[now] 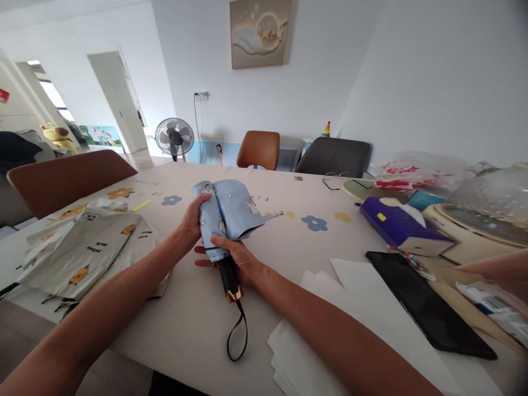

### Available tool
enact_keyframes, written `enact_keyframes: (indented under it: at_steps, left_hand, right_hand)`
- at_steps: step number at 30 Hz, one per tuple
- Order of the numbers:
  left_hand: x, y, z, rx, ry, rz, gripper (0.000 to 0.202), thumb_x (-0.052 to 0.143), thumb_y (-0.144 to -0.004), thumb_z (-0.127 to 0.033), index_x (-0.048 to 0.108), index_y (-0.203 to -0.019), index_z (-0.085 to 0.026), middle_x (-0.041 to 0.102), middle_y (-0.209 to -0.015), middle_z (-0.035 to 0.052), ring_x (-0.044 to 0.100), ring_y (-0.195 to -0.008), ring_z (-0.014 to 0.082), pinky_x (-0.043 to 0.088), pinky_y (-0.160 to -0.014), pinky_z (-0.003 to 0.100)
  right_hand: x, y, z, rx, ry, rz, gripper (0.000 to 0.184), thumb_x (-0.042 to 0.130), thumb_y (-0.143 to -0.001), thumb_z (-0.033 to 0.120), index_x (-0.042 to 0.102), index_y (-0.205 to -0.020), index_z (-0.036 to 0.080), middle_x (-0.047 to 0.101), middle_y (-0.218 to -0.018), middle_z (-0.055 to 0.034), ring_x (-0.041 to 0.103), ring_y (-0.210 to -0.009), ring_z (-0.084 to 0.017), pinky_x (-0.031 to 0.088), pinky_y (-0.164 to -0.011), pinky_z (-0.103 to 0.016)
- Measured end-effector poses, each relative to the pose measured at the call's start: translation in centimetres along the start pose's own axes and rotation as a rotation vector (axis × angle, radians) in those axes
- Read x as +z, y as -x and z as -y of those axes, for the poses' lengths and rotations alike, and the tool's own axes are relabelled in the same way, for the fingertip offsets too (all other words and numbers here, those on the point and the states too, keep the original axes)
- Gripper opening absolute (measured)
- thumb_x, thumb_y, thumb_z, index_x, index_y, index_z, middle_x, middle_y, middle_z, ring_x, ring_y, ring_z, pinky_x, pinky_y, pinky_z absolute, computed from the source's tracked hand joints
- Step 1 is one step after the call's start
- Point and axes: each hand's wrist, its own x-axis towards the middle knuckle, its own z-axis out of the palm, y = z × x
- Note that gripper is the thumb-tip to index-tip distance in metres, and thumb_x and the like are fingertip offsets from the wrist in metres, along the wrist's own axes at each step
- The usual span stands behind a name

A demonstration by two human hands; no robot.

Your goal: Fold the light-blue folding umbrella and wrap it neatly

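Observation:
A folded light-blue umbrella (pixel 229 212) with small printed figures is held just above the table (pixel 198 324). My left hand (pixel 193 218) wraps round its canopy from the left side. My right hand (pixel 239 258) grips the lower end of the canopy, just above the black handle (pixel 229 279) with its gold cap. A black wrist strap (pixel 238 335) hangs from the handle down onto the tablecloth. A loose flap of the canopy sticks out to the right.
A grey umbrella (pixel 82 247) with yellow cartoon prints lies open-folded at the left. White paper sheets (pixel 350 308), a black tablet (pixel 424 302), a purple tissue box (pixel 402 225), glasses (pixel 336 179) and bags crowd the right. Chairs stand around the table; a fan (pixel 174 137) stands behind.

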Motion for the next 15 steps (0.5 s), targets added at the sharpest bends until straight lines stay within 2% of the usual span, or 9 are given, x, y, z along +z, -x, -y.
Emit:
enact_keyframes:
  at_steps: [4,7,10,15]
  left_hand:
    - [-0.25,-0.27,0.07,-0.032,-0.003,-0.008,0.034,0.061,-0.064,-0.037,0.060,-0.088,-0.013,0.065,-0.073,0.0075,0.060,-0.061,0.0214,0.053,-0.063,0.037]
    - [-0.56,-0.69,0.18,-0.002,0.005,-0.032,0.032,0.061,-0.065,-0.034,0.060,-0.088,-0.013,0.064,-0.073,0.0064,0.060,-0.060,0.0190,0.053,-0.064,0.034]
    - [-0.70,-0.92,0.37,0.020,0.018,-0.056,0.029,0.061,-0.065,-0.032,0.060,-0.087,-0.013,0.064,-0.071,0.0050,0.060,-0.061,0.0182,0.053,-0.065,0.034]
    - [-0.51,-0.68,0.51,0.029,0.004,-0.080,0.028,0.062,-0.065,-0.033,0.060,-0.085,-0.014,0.064,-0.072,0.0053,0.060,-0.062,0.0186,0.053,-0.064,0.033]
  right_hand:
    - [-0.10,-0.01,0.16,0.024,-0.027,-0.004,0.035,0.069,-0.067,0.025,0.056,-0.097,0.013,0.060,-0.088,-0.0067,0.061,-0.086,-0.021,0.053,-0.075,-0.044]
    - [-0.14,-0.24,0.26,0.063,0.027,-0.098,0.031,0.069,-0.067,0.025,0.058,-0.091,0.011,0.060,-0.074,-0.0052,0.062,-0.071,-0.017,0.054,-0.065,-0.033]
    - [-0.09,-0.40,0.49,0.068,0.076,-0.188,0.028,0.070,-0.065,0.023,0.058,-0.087,0.010,0.058,-0.064,-0.0020,0.060,-0.055,-0.013,0.049,-0.049,-0.022]
    - [-0.13,-0.37,0.65,0.091,0.086,-0.204,0.032,0.072,-0.062,0.021,0.058,-0.090,0.012,0.059,-0.066,-0.0016,0.062,-0.054,-0.014,0.042,-0.041,-0.020]
